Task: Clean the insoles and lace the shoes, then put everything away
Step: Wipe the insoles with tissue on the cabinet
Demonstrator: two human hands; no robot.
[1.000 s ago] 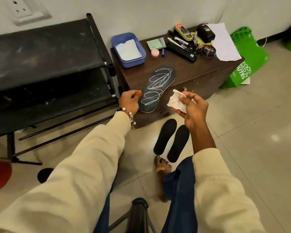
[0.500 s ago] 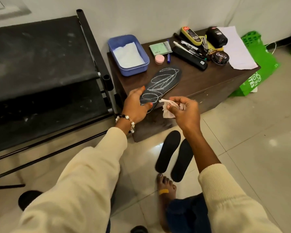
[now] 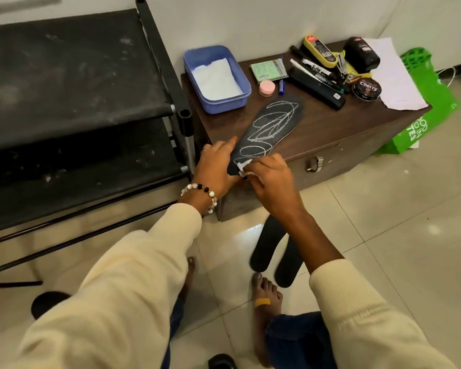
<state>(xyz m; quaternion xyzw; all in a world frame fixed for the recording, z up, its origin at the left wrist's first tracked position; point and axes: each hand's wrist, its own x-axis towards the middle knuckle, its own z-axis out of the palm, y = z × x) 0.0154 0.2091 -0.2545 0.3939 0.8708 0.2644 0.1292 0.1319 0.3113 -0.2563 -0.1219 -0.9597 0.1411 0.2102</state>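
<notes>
A black insole (image 3: 273,129) covered in white chalk scribbles lies on the brown wooden chest (image 3: 328,134), its heel hanging over the front edge. My left hand (image 3: 217,166) grips that heel end, the forefinger stretched along the insole's edge. My right hand (image 3: 268,177) pinches a white wipe (image 3: 243,167) and presses it onto the heel. Two plain black insoles (image 3: 264,249) lie side by side on the floor in front of the chest, partly hidden by my right forearm.
On the chest stand a blue tub (image 3: 216,78) with white wipes, a green packet (image 3: 268,71), a pink jar (image 3: 267,88), brushes, pens and a polish tin (image 3: 366,87). A black shoe rack (image 3: 77,102) is at left, a green bag (image 3: 426,107) at right. My bare feet rest on the tiles.
My right hand brought the wipe down from mid-air onto the insole's heel. My left hand shifted its hold on the heel end. The camera moved closer.
</notes>
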